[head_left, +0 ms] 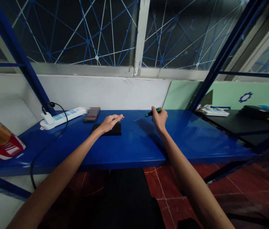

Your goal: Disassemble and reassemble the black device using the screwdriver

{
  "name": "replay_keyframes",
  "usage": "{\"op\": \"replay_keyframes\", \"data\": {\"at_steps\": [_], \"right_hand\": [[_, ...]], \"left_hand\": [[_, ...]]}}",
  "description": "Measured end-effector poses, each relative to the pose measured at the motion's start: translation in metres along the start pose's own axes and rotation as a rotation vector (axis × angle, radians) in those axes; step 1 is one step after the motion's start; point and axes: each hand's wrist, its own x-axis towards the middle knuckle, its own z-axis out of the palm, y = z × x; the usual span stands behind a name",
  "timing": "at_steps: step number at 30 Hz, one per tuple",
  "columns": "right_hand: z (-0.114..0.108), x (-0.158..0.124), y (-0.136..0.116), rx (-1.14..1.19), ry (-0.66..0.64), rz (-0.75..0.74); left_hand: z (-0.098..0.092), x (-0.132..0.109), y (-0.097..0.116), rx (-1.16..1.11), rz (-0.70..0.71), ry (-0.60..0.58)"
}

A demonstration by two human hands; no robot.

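Note:
My right hand [160, 118] grips a screwdriver [147, 115] by its dark green handle, its thin metal shaft pointing left and slightly down above the blue table [134, 149]. Over a flat black rectangular object [115, 129] is my left hand [110, 123], fingers stretched out to the right. Whether the palm touches that object I cannot tell, and the hand covers part of it. A few tiny dark pieces, perhaps screws [132, 130], lie on the table between the hands, below the screwdriver's tip.
A white power strip [65, 117] with a plugged-in adapter and a black cable [50, 140] lies at the left. Beside it is a phone [92, 114]. A red-labelled container [3, 143] stands far left. Blue frame posts [207, 86] rise on both sides.

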Motion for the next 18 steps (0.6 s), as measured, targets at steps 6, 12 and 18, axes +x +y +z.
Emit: {"op": "replay_keyframes", "data": {"at_steps": [6,12,18], "right_hand": [[0.002,-0.006,-0.006,-0.157,0.197,-0.035],[0.001,-0.008,-0.009,-0.182,0.163,-0.011],[0.002,-0.009,-0.009,-0.208,0.142,-0.002]], "left_hand": [[0.012,-0.003,0.014,-0.051,0.112,-0.006],[0.015,-0.002,0.011,-0.025,0.110,-0.053],[0.016,-0.003,0.014,0.020,0.134,-0.049]]}}
